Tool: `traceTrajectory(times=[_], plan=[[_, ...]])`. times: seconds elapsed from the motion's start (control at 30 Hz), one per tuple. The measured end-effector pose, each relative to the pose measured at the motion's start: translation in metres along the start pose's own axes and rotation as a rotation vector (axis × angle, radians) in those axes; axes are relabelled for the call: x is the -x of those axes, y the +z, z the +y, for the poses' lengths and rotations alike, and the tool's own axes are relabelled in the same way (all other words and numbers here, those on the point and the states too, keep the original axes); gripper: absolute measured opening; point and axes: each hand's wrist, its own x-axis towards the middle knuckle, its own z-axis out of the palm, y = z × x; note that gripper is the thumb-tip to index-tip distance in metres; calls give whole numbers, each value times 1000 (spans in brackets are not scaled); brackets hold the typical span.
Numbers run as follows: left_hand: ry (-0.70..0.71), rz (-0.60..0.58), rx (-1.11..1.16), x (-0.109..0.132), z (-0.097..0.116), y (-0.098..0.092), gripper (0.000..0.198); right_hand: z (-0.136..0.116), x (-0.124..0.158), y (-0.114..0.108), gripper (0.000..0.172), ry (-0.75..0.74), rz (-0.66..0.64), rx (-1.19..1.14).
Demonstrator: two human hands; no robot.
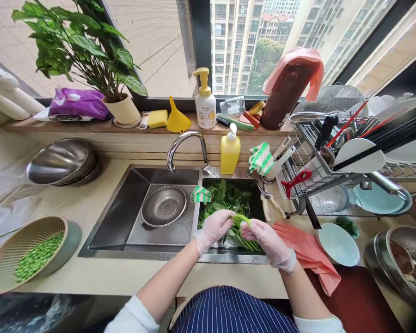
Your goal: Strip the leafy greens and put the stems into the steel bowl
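Note:
A short, curved green stem (241, 217) stretches between my two gloved hands over the right sink basin. My left hand (215, 227) pinches its left end, and the fingers of my right hand (263, 238) close on the other end. Both hands wear thin clear gloves. Beneath them, the right basin (260, 199) holds leafy greens (229, 194) with long stems lying in water. Part of the greens is hidden by my hands. A green-and-white striped cloth (201, 194) hangs over the divider, just above my left hand.
A frying pan (164, 206) lies in the left basin, below the faucet (187, 136). A basket of green peas (38, 259) stands at the left. Scissors (271, 203), a pink rubber glove (301, 249), a pale bowl (339, 244) and a dish rack (326, 166) are at the right.

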Motion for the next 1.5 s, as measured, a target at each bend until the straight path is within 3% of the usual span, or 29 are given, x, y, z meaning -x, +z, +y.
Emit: traceTrajectory(times=[0.1,0.17,0.27,0.37,0.47,0.6,0.73,0.9,1.0,1.1,1.23,1.4,1.5], plan=[[-291,310,222,14,-11,-21,17,25,-2,12,49,6,98,-113],[-436,453,422,29,-23,-30,21,48,-4,18,51,43,175,-78],[-566,570,635,56,-39,-33,27,77,-7,27,50,9,209,46],[-587,636,693,78,-45,-31,36,83,-16,45,44,-128,222,152],[-551,597,706,89,-41,-33,43,64,-33,75,38,-288,127,278],[-464,393,551,95,-36,-42,30,33,-63,117,39,-532,-81,468],[-431,341,469,96,-34,-49,30,29,-83,133,27,-456,-283,584],[-502,504,382,88,-33,-57,29,47,-88,126,25,-396,-243,701],[-416,582,488,78,-33,-62,29,52,-86,124,22,-416,-253,690],[-423,635,602,72,-33,-65,24,54,-83,124,22,-425,-250,652],[-479,644,762,76,-29,-65,19,62,-84,127,24,-394,-182,557],[-381,629,777,89,-27,-67,13,69,-99,118,26,-325,9,417],[-334,625,787,95,-30,-76,11,67,-103,110,28,-306,0,387]])
